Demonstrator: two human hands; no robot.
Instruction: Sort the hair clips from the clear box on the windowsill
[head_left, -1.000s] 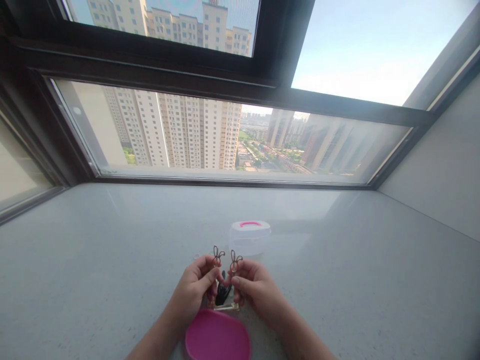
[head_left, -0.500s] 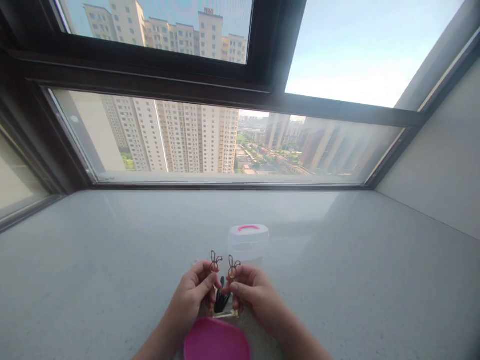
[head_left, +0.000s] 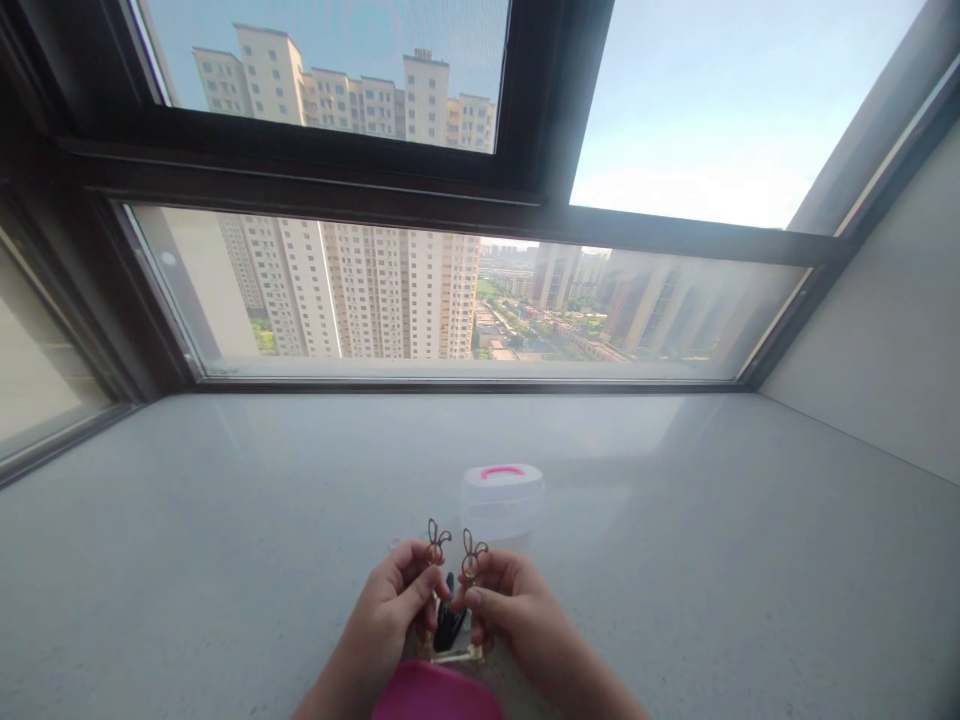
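Note:
My left hand [head_left: 390,606] pinches a small brown metal clip with rabbit-ear loops [head_left: 436,541], held upright. My right hand [head_left: 510,608] pinches a matching rabbit-ear clip [head_left: 472,553] right beside it, a finger's width apart. Between and below the hands sit dark clips [head_left: 448,624] on a small clear gold-edged holder [head_left: 457,655] resting on the pale stone sill [head_left: 225,540]. A pink oval lid or dish [head_left: 439,704] lies just in front of my wrists at the bottom edge.
A small translucent box with a pink handle [head_left: 502,497] stands on the sill just beyond my hands. A dark-framed window [head_left: 480,200] runs along the back, a pale wall [head_left: 885,330] rises at the right.
My hands and the two clips stay together with the same grip. The view has tilted up a little, so everything sits lower in the frame and less of the pink dish shows.

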